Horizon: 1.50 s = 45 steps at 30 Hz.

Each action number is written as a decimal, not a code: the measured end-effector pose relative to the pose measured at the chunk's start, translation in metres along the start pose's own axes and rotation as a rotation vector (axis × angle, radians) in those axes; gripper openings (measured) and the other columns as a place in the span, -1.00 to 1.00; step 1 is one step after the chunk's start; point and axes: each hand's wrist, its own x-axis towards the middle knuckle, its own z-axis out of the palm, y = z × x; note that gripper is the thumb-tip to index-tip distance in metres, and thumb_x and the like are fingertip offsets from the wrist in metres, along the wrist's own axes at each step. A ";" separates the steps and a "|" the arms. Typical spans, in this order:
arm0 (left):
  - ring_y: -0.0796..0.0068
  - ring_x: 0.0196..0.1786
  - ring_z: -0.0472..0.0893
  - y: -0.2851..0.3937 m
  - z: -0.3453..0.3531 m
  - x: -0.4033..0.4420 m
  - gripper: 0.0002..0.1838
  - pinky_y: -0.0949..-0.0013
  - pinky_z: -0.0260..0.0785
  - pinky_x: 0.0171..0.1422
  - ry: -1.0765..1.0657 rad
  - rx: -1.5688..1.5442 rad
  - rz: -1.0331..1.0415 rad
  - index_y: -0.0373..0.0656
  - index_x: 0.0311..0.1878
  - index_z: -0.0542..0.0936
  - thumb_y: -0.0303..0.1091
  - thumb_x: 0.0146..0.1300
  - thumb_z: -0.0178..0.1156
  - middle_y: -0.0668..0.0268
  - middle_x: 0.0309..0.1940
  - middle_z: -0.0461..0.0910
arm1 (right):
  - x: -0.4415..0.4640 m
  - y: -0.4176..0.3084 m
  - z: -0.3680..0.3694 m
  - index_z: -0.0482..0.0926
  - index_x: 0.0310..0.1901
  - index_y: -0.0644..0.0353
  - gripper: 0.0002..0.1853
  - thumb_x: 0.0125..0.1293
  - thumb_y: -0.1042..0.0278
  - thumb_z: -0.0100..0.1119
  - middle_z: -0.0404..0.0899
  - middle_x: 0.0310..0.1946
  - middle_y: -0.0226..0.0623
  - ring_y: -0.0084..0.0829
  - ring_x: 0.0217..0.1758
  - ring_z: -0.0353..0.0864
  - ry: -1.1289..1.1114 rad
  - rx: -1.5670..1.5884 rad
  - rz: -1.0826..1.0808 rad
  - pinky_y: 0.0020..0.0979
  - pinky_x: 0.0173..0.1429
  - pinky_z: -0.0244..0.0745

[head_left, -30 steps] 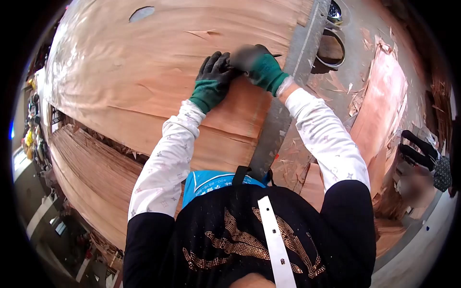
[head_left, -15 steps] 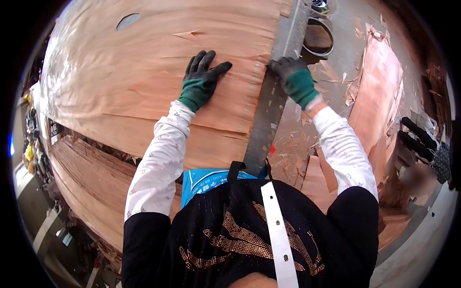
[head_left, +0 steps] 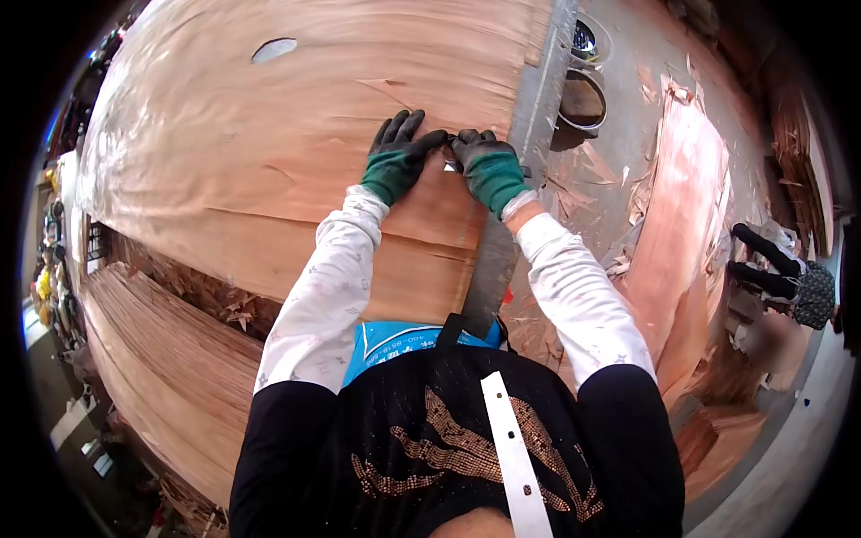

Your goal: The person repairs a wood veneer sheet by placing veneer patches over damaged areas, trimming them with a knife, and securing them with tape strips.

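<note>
My left hand (head_left: pixel 395 154), in a black-and-green glove, lies flat on a wide sheet of wood veneer (head_left: pixel 305 152), fingers stretched out and thumb toward the right. My right hand (head_left: pixel 487 166), gloved alike, is closed just beside that thumb, over the veneer near its right edge. It grips what looks like a knife (head_left: pixel 450 166); a small shiny blade shows left of the fingers and a dark end pokes out to the right. Most of this tool is hidden by the glove. An oval hole (head_left: pixel 273 50) and short splits mark the sheet.
A grey metal strip (head_left: pixel 541 94) runs along the veneer's right edge. Beyond it are round containers (head_left: pixel 583 100), floor scraps and long veneer pieces (head_left: pixel 677 197). More stacked veneer (head_left: pixel 161 332) lies low on the left. A person (head_left: pixel 780 278) is at the far right.
My right hand has moved left from the metal strip onto the veneer, beside my left thumb, and a shiny blade now shows there. My left hand stays flat on the sheet; the view has shifted slightly.
</note>
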 end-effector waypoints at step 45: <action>0.44 -0.41 0.68 0.004 -0.038 0.010 -0.45 0.42 0.53 -0.45 -0.381 -1.277 -0.999 -0.14 0.38 0.40 -0.36 0.33 0.22 0.16 -0.27 0.68 | 0.010 -0.003 0.005 0.40 0.31 0.03 -0.47 0.29 0.18 0.11 0.35 0.36 -0.24 -0.21 0.04 0.58 0.041 -0.024 -0.264 -0.21 -0.10 0.59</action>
